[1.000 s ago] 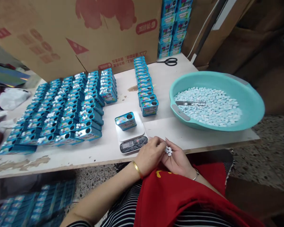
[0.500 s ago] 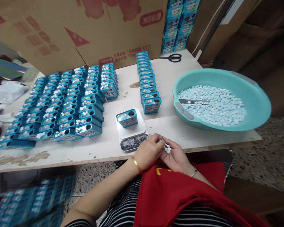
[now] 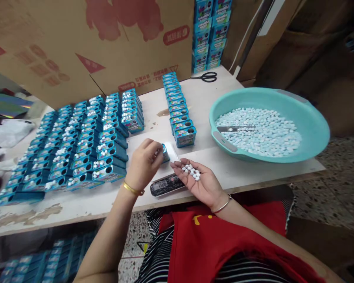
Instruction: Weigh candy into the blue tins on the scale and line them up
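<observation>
A small blue tin (image 3: 165,153) stands on a white kitchen scale (image 3: 167,181) near the table's front edge. My left hand (image 3: 143,164) hovers over the tin, fingertips pinched on what look like white tablets at its round opening, hiding most of it. My right hand (image 3: 198,179) lies palm up just right of the scale, cupping several white tablets (image 3: 191,171). The scale's display shows digits.
Rows of open blue tins (image 3: 76,143) cover the left of the table (image 3: 224,167), a single row of tins (image 3: 177,109) runs behind the scale. A teal basin (image 3: 312,129) of tablets sits right. Scissors (image 3: 205,77), stacked tins (image 3: 211,31) and a cardboard box (image 3: 76,43) stand behind.
My left hand rose from my right palm at the table edge to the tin on the scale. My right hand opened flat and moved up beside the scale.
</observation>
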### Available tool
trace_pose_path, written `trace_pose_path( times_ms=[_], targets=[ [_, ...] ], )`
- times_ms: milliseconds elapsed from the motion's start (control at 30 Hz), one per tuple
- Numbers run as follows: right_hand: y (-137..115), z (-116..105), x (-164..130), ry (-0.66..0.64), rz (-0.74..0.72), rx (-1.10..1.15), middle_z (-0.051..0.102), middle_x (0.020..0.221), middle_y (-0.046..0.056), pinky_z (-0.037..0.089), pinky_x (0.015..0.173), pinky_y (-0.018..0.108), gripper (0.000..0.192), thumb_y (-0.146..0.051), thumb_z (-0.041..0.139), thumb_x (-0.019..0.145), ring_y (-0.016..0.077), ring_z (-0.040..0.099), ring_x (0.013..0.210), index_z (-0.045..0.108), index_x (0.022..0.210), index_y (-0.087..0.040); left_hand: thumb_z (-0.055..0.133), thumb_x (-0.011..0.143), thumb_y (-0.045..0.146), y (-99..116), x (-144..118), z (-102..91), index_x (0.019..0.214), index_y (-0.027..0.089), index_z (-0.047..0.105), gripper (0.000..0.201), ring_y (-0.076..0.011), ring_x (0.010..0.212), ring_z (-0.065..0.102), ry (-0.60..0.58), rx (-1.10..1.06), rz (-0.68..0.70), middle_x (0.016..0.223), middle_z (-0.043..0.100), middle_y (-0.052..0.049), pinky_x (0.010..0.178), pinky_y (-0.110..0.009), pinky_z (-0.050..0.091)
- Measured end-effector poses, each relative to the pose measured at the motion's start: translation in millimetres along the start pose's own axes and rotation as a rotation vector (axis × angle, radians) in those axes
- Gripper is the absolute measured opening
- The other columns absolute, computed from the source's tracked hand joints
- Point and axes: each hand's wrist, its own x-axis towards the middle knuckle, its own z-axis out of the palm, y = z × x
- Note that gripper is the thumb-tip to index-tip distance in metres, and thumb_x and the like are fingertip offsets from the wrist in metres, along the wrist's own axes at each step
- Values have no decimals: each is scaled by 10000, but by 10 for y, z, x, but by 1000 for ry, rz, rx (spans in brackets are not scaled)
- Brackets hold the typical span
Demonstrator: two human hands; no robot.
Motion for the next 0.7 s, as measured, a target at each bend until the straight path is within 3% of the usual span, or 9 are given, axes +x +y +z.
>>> trace_pose_path(
  times_ms=[167, 267, 367, 467, 700],
  targets=[
    [-54, -110, -22, 45, -32, -10, 707, 933, 135, 565, 830, 296, 218, -126, 395, 890, 201, 665, 986, 611, 909, -99, 517, 859, 203, -162, 82, -43, 961, 166, 597, 135, -109, 692, 534, -73, 89, 7, 839, 585, -30, 651, -251, 441],
    [-155, -253, -34, 89, -81, -43, 704, 901, 131, 578, 671, 248, 215, -117, 419, 862, 180, 684, 846, 619, 940, -100, 501, 881, 229, -176, 46, -165, 955, 172, 611, 144, -113, 744, 570, 37, 51, -16, 846, 621, -29, 690, -248, 453],
    [-275, -459, -52, 187, -131, -105, 684, 771, 90, 515, 507, 183, 211, -100, 436, 837, 117, 629, 619, 623, 933, -109, 511, 881, 264, -219, -37, -346, 952, 185, 623, 155, -108, 718, 575, 172, 61, -117, 826, 632, -18, 682, -248, 457],
    [-348, -668, -84, 251, -140, -167, 651, 713, 57, 464, 458, 153, 164, -117, 491, 828, 85, 570, 545, 627, 919, -110, 528, 873, 301, -312, -147, -461, 959, 194, 632, 172, -109, 713, 578, 204, 66, -211, 827, 640, -17, 684, -254, 464],
    [-310, -842, -130, 247, -60, -238, 622, 681, 33, 449, 443, 152, 162, -237, 551, 837, 81, 551, 536, 645, 899, -121, 552, 853, 322, -505, -306, -388, 930, 185, 647, 184, -103, 676, 560, 148, 60, -263, 811, 646, -17, 657, -252, 462]
  ],
)
